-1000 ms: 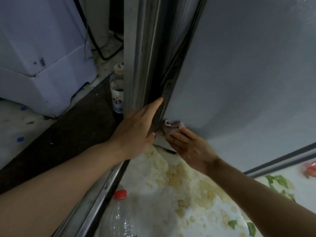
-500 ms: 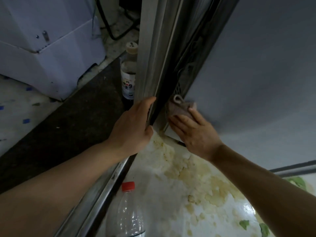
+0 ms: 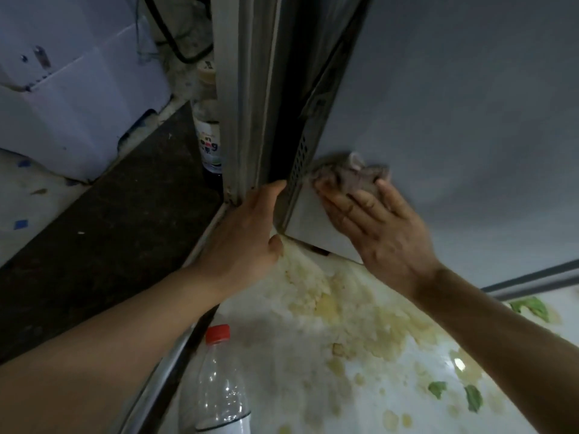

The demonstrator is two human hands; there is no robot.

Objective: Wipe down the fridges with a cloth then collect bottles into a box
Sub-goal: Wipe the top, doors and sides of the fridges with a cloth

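Pressing a crumpled grey-pink cloth [image 3: 351, 175] flat-fingered against the pale grey fridge door [image 3: 454, 104] near its lower corner, the right hand [image 3: 380, 228] wipes; the left hand [image 3: 247, 236], fingers loosely spread, braces the door's edge.

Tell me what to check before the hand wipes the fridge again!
1. Cloth under the right hand: ok, fingers press it on the fridge door.
2. Left hand steadying the door edge: ok.
3. Door's bottom corner clean: cannot tell.
4. Surface below clean: not ok, yellowish mess and green scraps.
5. Red-capped bottle out of the way: ok, upright, apart from both hands.
6. Labelled bottle collected: not ok, it stands behind the frame.
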